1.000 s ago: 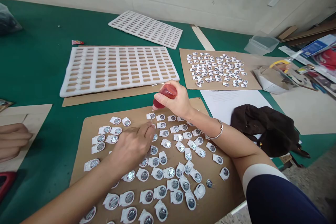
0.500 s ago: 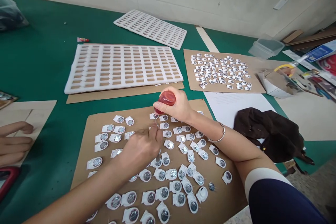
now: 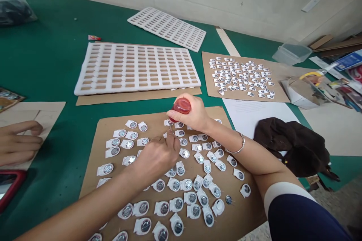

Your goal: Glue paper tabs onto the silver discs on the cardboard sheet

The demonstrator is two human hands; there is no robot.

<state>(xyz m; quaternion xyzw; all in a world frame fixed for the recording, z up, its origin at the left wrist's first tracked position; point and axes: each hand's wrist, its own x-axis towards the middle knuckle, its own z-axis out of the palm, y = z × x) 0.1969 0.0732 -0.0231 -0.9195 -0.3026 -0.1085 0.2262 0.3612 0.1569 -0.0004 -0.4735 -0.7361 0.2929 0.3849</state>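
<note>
My right hand (image 3: 196,115) is wrapped round a glossy red, bulb-shaped tool (image 3: 181,106) whose thin tip points down. Just below it, my left hand (image 3: 161,151) is closed in a pinch beside that tip; what its fingers hold is hidden. Both hands hover over a brown cardboard sheet (image 3: 93,180). Across the sheet lie many small white tab-shaped pieces with round silver discs, such as one piece (image 3: 194,211) near the front. A white piece (image 3: 218,207) shows no silver disc, and a loose disc with thin leads (image 3: 228,199) sits beside it.
Another person's hand (image 3: 21,141) rests at the left near a red-framed device (image 3: 11,186). White foam grid trays (image 3: 135,86) lie behind, with a second cardboard sheet (image 3: 209,83) of similar pieces at back right. A dark cloth (image 3: 291,145) and a paper sheet (image 3: 237,116) are right.
The whole view has shifted slightly, so things appear a little further right. Both hands keep nearly the same pose over the sheet. The metal strip seen below my left hand earlier is no longer distinct.
</note>
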